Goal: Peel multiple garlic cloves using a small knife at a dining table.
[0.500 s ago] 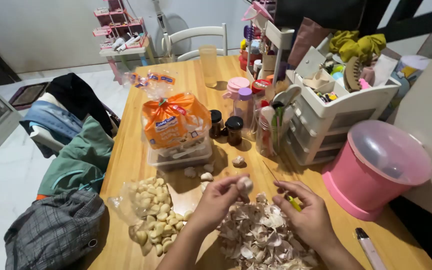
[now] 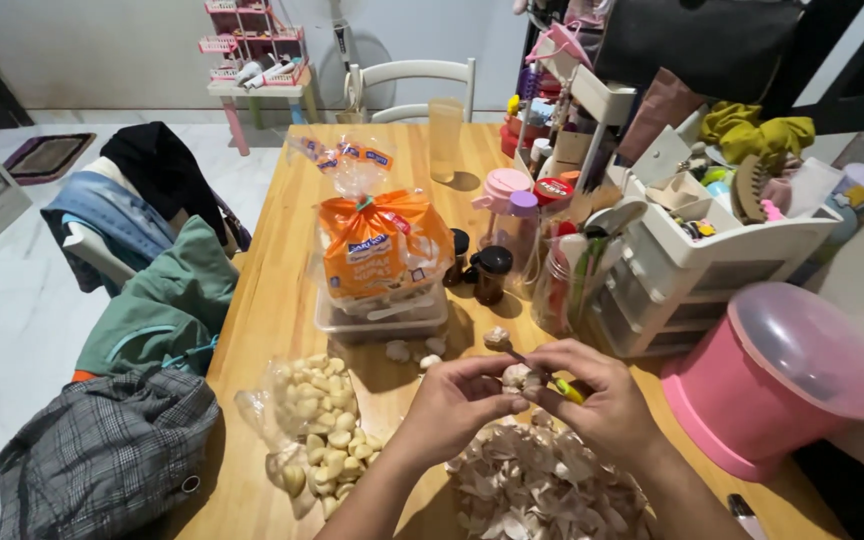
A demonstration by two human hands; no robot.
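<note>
While half second ago apart, now meeting over table (image 2: 272,300): left hand (image 2: 452,400) pinching garlic clove (image 2: 517,376), right hand (image 2: 602,400) gripping yellow-handled knife (image 2: 564,388), blade touching clove, above peel pile (image 2: 542,480). Peeling likely starting.

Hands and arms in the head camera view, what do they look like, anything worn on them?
Both are bare: the left hand and right hand show no gloves, rings or watch that I can make out. The forearms are uncovered to the frame's lower edge, with no sleeves or cuffs in view.

Orange bread bag (image 2: 382,250) (white label) atop clear tub (image 2: 382,320); clear plastic bag (image 2: 297,425) front-left.
</note>
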